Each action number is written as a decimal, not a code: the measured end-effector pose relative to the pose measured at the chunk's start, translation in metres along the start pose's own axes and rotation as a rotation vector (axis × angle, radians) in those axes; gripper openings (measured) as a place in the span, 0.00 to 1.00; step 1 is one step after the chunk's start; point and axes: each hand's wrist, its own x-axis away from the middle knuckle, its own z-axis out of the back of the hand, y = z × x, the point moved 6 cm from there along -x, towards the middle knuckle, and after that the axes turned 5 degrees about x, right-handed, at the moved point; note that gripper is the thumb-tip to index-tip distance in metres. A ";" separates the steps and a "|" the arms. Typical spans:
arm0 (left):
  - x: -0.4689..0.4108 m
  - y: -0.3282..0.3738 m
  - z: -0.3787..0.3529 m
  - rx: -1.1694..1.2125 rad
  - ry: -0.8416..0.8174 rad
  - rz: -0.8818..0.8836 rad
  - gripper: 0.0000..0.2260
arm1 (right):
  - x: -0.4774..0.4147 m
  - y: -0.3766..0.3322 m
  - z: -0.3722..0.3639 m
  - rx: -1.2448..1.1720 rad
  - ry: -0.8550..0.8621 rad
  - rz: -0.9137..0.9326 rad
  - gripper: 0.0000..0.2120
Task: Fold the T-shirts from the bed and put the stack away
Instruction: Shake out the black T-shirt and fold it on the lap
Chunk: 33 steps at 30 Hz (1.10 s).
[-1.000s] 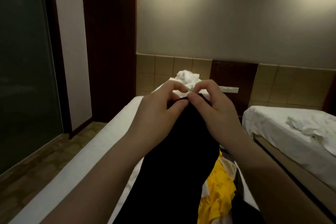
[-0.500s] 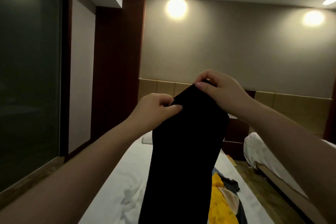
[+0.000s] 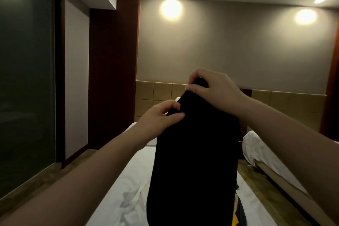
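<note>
A limp black T-shirt [image 3: 194,161] is pinched aloft by left hand [image 3: 157,118] and right hand [image 3: 215,89]; spreading it is likely needed next.

Both of my grips are up in front of me, over the bed [image 3: 128,189]. My right grip [image 3: 214,90] sits higher and to the right, pinching the top edge of the T-shirt [image 3: 196,161]. My left grip [image 3: 159,117] sits lower and to the left, pinching the same edge. The T-shirt hangs down from them, in front of the bed's far end. A pile of clothes [image 3: 238,213] lies on the bed, behind the T-shirt's lower right side. A second bed [image 3: 260,150] stands to the right, with a strip of floor [image 3: 256,185] between the two. Headboard panelling [image 3: 161,91] runs along the wall behind both beds. A glass panel [image 3: 25,79] stands at far left.
</note>
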 end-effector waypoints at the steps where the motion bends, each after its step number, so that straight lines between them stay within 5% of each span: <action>1: 0.000 -0.001 -0.003 -0.018 0.022 0.001 0.07 | 0.001 0.000 0.000 0.002 -0.009 0.006 0.05; 7: 0.007 0.002 -0.013 -0.462 0.284 -0.202 0.08 | 0.005 0.006 0.005 0.012 -0.021 -0.003 0.07; 11: 0.005 -0.006 -0.022 -0.595 0.262 -0.165 0.18 | 0.007 0.003 0.000 0.031 -0.030 0.002 0.07; 17: 0.003 -0.019 -0.010 -0.431 0.227 -0.102 0.14 | 0.013 0.014 -0.003 0.055 -0.083 -0.011 0.07; 23: 0.011 -0.027 -0.009 -0.036 -0.007 0.043 0.06 | 0.018 0.029 -0.002 -0.048 -0.090 -0.050 0.08; 28: 0.019 -0.031 -0.009 -0.069 0.026 0.000 0.06 | 0.019 0.029 -0.004 -0.069 -0.143 -0.033 0.05; 33: 0.029 -0.045 -0.003 0.198 0.099 0.062 0.21 | 0.021 0.030 -0.002 -0.091 -0.184 -0.022 0.04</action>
